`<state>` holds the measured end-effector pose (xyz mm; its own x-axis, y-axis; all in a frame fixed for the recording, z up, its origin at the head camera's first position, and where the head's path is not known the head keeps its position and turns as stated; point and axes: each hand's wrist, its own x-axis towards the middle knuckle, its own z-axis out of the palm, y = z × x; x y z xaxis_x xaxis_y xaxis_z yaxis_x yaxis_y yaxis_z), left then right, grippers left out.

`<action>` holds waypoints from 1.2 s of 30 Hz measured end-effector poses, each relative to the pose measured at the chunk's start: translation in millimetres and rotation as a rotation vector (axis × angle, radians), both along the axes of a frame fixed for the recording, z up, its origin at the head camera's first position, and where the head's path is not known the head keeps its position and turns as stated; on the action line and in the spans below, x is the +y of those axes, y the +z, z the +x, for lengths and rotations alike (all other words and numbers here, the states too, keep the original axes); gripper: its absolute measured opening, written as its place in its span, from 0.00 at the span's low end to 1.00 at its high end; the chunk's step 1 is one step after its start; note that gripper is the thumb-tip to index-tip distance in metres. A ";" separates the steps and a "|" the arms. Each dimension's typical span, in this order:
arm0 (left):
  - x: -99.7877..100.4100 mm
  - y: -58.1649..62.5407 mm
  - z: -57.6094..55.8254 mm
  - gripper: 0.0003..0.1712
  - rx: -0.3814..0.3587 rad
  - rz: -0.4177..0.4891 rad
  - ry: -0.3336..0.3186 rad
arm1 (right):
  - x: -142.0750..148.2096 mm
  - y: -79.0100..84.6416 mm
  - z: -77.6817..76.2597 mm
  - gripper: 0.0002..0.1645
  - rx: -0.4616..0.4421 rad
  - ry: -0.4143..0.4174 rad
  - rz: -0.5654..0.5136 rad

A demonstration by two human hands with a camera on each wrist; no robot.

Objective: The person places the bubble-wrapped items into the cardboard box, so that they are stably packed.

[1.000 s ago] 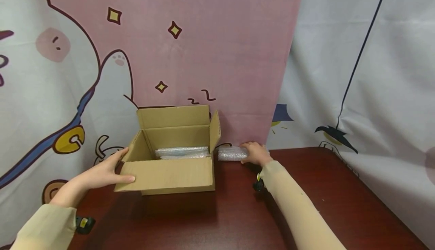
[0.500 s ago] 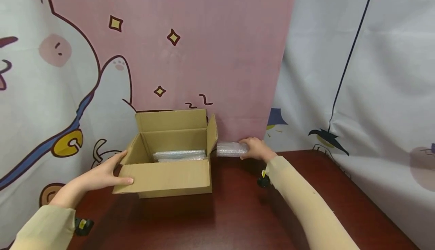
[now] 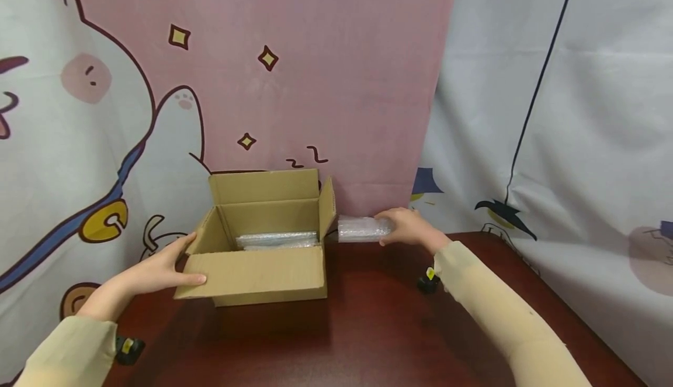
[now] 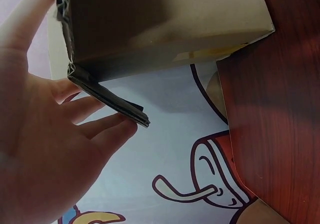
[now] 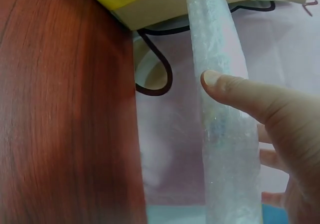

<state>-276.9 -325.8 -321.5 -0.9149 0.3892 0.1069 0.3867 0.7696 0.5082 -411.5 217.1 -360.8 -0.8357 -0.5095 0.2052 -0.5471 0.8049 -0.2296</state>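
Observation:
An open cardboard box [image 3: 263,270] stands on the dark red table, flaps spread, with bubble-wrapped packages [image 3: 277,239] inside. My left hand [image 3: 158,267] holds its left side, thumb over the front flap; in the left wrist view the fingers lie behind the side flap [image 4: 112,101]. To the right of the box, my right hand [image 3: 407,227] grips a bubble-wrapped package [image 3: 358,230] by its right end, raised off the table. Seen from the right wrist, the thumb presses one face of the package [image 5: 225,149] and the fingers reach behind it. What the wrap contains is unclear.
A wooden table [image 3: 378,328] extends in front of and to the right of the box. Behind it hangs a cartoon-printed cloth [image 3: 336,71], close to the box's back flap. The box's right flap [image 3: 327,204] stands up beside the held package.
The right hand has lifted the bubble-wrapped package a little off the table, and its grip now shows farther right. The left hand keeps its place on the box. The head view has shifted slightly.

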 end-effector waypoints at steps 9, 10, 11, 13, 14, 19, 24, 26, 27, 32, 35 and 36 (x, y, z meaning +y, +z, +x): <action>0.4 2.4 0.9 0.61 -0.021 0.004 -0.001 | 15.4 22.9 16.4 0.37 -0.021 0.046 0.013; -0.1 2.5 0.7 0.61 -0.023 0.010 -0.004 | 16.2 26.2 18.0 0.37 -0.021 0.053 0.013; -0.7 2.6 0.6 0.61 -0.025 0.017 -0.007 | 16.8 29.7 19.7 0.36 -0.025 0.055 0.012; -1.9 2.7 0.2 0.61 -0.025 0.027 -0.013 | 18.3 35.9 22.4 0.36 -0.036 0.055 0.014; -2.3 2.6 0.2 0.61 -0.026 0.028 -0.013 | 19.0 38.9 23.9 0.36 -0.044 0.051 0.012; -2.8 1.1 0.3 0.61 -0.023 0.027 -0.017 | 22.8 51.1 28.2 0.36 -0.067 0.034 0.019; -1.9 0.0 0.3 0.61 -0.025 0.028 -0.017 | 23.1 66.5 30.6 0.38 -0.048 0.031 0.038; -1.3 0.1 0.2 0.61 -0.026 0.026 -0.018 | 22.5 74.3 32.2 0.39 -0.053 0.027 0.037; -1.1 0.1 0.0 0.61 -0.027 0.028 -0.022 | 22.1 78.5 33.3 0.39 -0.059 0.024 0.034; -0.3 1.2 -0.3 0.60 -0.027 0.031 -0.030 | 21.8 97.2 35.5 0.38 -0.083 0.015 0.016; 0.1 1.7 0.1 0.60 -0.030 0.026 -0.027 | 21.8 108.3 35.6 0.38 -0.077 0.014 0.017; 0.2 1.8 0.1 0.60 -0.031 0.023 -0.026 | 21.8 112.1 35.5 0.38 -0.073 0.012 0.018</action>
<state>-276.8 -325.6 -319.7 -0.9074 0.4110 0.0876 0.3904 0.7473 0.5378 -376.1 238.9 -248.8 -0.8418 -0.5227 0.1345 -0.5391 0.8027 -0.2549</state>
